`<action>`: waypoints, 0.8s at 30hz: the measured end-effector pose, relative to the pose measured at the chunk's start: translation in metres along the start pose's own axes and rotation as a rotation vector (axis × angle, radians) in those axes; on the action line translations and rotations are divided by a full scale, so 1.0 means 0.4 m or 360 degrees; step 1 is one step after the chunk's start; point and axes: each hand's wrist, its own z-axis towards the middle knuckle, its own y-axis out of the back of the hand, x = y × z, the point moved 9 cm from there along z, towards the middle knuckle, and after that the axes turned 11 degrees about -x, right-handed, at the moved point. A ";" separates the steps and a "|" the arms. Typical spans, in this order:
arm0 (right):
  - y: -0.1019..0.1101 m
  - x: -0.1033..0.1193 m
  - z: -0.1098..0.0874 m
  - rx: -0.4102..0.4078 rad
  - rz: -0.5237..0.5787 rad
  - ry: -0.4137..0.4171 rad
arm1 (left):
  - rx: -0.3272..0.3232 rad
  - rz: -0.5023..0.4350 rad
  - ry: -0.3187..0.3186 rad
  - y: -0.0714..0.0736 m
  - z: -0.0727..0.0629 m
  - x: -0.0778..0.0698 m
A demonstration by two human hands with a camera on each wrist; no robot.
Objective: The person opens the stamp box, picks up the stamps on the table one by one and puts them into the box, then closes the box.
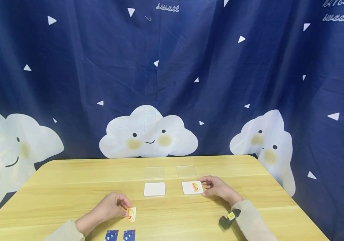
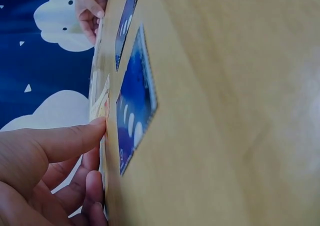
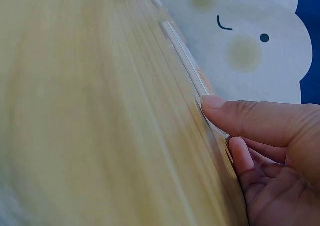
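My left hand point(image 1: 111, 205) pinches a small card with an orange and yellow picture point(image 1: 133, 214) at its left edge, low over the table. In the left wrist view the thumb point(image 2: 80, 138) presses on that card. My right hand point(image 1: 218, 188) holds the right end of a flat white rectangular case point(image 1: 187, 188) between thumb and fingers. A similar orange picture piece point(image 1: 196, 187) lies on the case's right half. To its left lies a second white rectangular case point(image 1: 154, 189), plain on top. The right wrist view shows the thumb point(image 3: 240, 118) on the case's edge.
Two clear flat lids, left point(image 1: 154, 172) and right point(image 1: 186, 171), lie behind the white cases. Two dark blue cards, left point(image 1: 111, 235) and right point(image 1: 129, 235), lie near the table's front. Behind the wooden table point(image 1: 78, 187) hangs a blue curtain point(image 1: 172, 83) with clouds.
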 end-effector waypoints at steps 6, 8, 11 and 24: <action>0.002 0.002 0.002 -0.0001 -0.0003 0.0014 | -0.0010 -0.0052 0.0028 0.001 0.000 -0.006; 0.002 0.001 0.003 0.0000 -0.0003 0.0016 | -0.0008 -0.0060 0.0015 0.002 -0.001 -0.008; 0.002 0.000 0.005 -0.0002 -0.0005 0.0018 | 0.0002 -0.0058 0.0003 0.001 -0.001 -0.008; 0.002 -0.003 0.003 -0.0003 -0.0006 0.0011 | 0.0009 -0.0105 -0.0020 0.000 0.000 -0.007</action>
